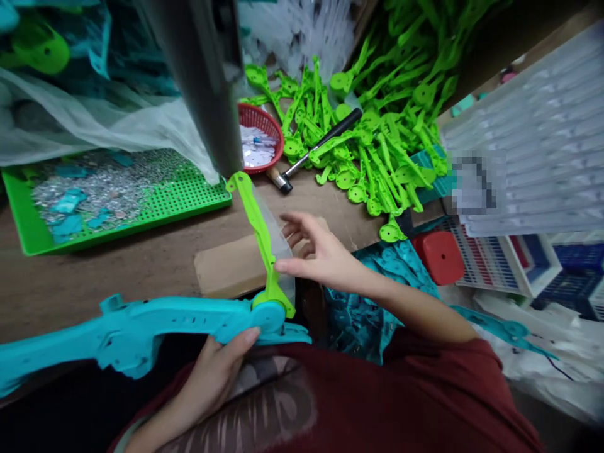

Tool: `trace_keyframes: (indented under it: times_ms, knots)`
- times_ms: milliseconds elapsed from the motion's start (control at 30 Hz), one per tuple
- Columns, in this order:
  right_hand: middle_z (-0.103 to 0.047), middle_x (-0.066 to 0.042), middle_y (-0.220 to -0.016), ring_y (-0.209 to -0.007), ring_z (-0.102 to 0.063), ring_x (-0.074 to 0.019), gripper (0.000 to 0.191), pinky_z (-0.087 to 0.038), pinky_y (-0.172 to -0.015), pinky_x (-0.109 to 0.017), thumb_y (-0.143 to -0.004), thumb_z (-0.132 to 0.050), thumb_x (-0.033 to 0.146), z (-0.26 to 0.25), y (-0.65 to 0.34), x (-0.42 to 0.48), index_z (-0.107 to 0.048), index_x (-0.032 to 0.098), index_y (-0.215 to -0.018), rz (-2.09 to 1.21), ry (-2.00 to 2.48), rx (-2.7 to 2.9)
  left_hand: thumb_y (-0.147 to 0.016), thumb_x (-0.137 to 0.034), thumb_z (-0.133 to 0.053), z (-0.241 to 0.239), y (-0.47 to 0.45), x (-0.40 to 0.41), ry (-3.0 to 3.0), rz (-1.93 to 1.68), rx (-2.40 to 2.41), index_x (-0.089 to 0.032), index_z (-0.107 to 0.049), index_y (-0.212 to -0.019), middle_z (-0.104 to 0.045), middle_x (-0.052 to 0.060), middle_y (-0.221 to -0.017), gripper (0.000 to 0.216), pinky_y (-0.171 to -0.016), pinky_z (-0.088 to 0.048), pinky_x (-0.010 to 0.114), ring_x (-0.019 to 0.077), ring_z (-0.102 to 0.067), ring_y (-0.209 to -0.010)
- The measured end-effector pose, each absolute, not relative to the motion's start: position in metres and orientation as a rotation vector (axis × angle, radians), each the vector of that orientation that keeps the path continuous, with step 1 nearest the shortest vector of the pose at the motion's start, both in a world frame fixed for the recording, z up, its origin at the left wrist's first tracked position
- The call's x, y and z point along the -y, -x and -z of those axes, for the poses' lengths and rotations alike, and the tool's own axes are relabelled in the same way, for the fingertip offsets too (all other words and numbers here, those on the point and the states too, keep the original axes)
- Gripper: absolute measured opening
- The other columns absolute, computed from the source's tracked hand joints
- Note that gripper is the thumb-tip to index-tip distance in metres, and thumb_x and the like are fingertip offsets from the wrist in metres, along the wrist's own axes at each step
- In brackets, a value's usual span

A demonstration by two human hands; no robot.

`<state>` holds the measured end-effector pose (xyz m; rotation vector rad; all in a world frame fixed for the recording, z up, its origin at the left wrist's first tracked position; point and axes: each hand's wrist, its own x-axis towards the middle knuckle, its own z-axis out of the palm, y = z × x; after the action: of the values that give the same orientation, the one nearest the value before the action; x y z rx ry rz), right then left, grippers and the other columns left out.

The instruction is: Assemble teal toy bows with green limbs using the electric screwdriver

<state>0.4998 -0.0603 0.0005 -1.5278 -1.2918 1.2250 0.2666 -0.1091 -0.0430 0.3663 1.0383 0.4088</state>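
My left hand (214, 371) grips the underside of a long turquoise plastic part (155, 324), thumb up against its round end. A lime green plastic arm (257, 229) is joined to that round end and stands up and away from me, with a clear plastic piece beside it. My right hand (316, 251) hovers with fingers spread; its thumb and fingertips touch the green arm and the clear piece about halfway up.
A big heap of green arms (377, 126) covers the back right of the wooden bench, with a black-handled hammer (314, 151) and a red basket (259, 135) by it. A green tray (189, 195) of small metal bits sits left. A dark machine column (202, 82) rises in the middle. A red stool (438, 255) and turquoise parts lie right.
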Motion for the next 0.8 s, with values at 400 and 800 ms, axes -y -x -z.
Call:
trace_keyframes:
  times_ms: [400,800]
  knots:
    - [-0.049,0.01,-0.062,-0.052,-0.05,-0.0067,0.024,-0.045,-0.054,-0.02,-0.084,-0.067,0.032,0.016,-0.441,0.074,-0.052,0.022,-0.101,-1.255,0.975,0.125,-0.067,-0.047,-0.085,0.033,-0.269,0.096,-0.397,-0.515,-1.112,-0.022,-0.069,-0.109,-0.077,0.006,-0.101,0.052,-0.102,-0.054,0.053,0.0314,-0.07,-0.108]
    - [-0.056,0.009,-0.061,-0.05,-0.052,-0.0081,0.033,-0.046,-0.049,-0.021,-0.078,-0.078,0.033,0.005,-0.471,0.048,-0.053,0.021,-0.097,-1.943,0.942,0.541,-0.061,-0.038,-0.092,0.035,-0.278,0.113,-0.494,-0.392,-1.101,-0.018,-0.072,-0.083,-0.074,0.003,-0.084,0.036,-0.081,-0.059,0.038,0.0226,-0.069,-0.081]
